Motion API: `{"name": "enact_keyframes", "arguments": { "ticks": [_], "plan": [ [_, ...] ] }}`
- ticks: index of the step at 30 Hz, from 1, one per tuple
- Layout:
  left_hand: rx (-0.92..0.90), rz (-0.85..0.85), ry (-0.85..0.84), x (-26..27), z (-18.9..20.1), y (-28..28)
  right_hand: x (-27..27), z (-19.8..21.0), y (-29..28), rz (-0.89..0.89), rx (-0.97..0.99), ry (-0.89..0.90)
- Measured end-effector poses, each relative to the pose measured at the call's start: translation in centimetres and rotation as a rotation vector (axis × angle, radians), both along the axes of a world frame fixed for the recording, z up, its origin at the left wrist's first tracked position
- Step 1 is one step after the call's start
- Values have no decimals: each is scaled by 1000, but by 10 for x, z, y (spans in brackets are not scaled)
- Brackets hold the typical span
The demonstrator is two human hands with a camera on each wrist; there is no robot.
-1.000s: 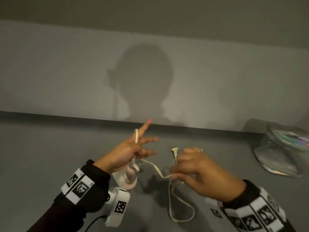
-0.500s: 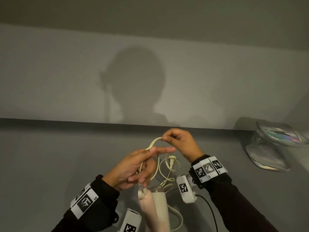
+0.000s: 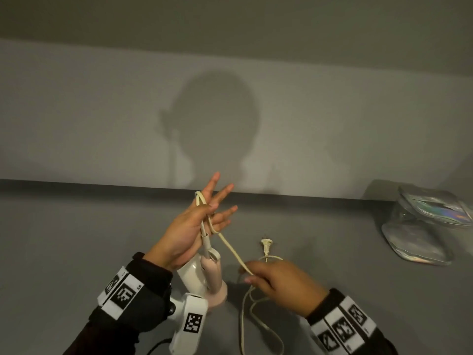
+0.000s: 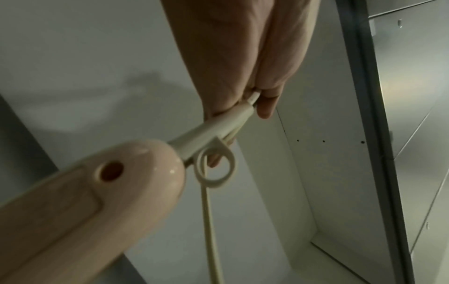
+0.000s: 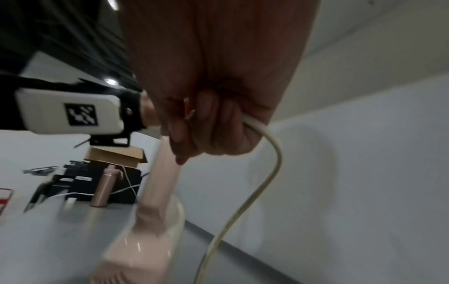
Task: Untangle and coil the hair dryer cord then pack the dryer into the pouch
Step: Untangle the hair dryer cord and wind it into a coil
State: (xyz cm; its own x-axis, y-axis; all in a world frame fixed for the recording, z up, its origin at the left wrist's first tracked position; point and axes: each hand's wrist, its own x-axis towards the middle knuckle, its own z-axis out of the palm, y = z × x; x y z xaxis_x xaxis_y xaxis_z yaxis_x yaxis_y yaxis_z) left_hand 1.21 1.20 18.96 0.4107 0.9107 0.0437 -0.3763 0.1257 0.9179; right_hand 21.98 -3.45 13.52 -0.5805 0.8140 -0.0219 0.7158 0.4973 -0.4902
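Note:
A pink and cream hair dryer [image 3: 204, 278] stands on the grey table with its handle up. My left hand [image 3: 204, 213] is raised above it, thumb pinching a loop of the cream cord [image 3: 230, 249] by the strain relief, other fingers spread. In the left wrist view the handle end [image 4: 97, 192] and its hanging ring [image 4: 218, 167] sit just below that pinch [image 4: 252, 100]. The cord slants down right into my right hand [image 3: 266, 278], which grips it; the right wrist view shows the fingers [image 5: 206, 134] curled round the cord [image 5: 262, 188]. The plug [image 3: 266, 245] lies beyond my right hand.
A clear pouch [image 3: 419, 226] with a shiny flap lies at the table's far right, against the wall. Slack cord loops [image 3: 256, 316] trail toward the near edge. The right wrist view shows a rose bottle [image 5: 103, 188], a cardboard box [image 5: 116, 155] and cables on another surface.
My right hand has dropped from beside my left hand's fingers down and to the right along the cord. My left hand's fingers have spread apart again, with the loop still under the thumb.

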Motion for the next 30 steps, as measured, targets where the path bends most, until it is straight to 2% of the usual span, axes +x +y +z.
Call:
{"name": "enact_keyframes", "arguments": {
  "ticks": [1, 2, 5, 7, 9, 11, 13, 15, 18, 21, 24, 26, 28, 30],
  "plan": [
    [8, 6, 55, 1, -2, 0, 0, 7, -6, 49, 84, -87],
    [19, -4, 126, 4, -5, -1, 0, 16, -13, 88, 152, -94],
    [73, -111, 344, 20, -13, -11, -5, 50, -20, 144, 293, 17],
    [75, -168, 439, 29, -15, -20, -1, 64, -9, 107, 348, 107],
    [71, -224, 473, 35, -13, -28, 4, 69, 8, 23, 308, 258],
    [69, -340, 433, 37, -11, -33, 5, 70, 25, -95, 188, 500],
    [69, -446, 345, 36, -11, -34, 5, 66, 38, -198, -27, 745],
    [42, -511, 268, 36, -8, -32, 5, 53, 51, -190, -252, 926],
    [9, -511, 170, 35, 1, -31, 1, 22, 58, -160, -507, 1089],
    [-32, -459, -6, 32, 12, -30, -2, -2, 50, -154, -631, 1136],
    [-110, -471, -170, 27, 18, -27, -5, -9, 30, 10, -820, 1107],
    [-121, -423, -210, 25, 23, -22, -10, -8, 14, 92, -936, 1058],
    [-108, -329, -228, 21, 25, -15, -10, -8, 5, 21, -923, 1023],
    [-86, -188, -245, 14, 26, -8, 0, -4, 3, -139, -699, 920]
  ]
}}
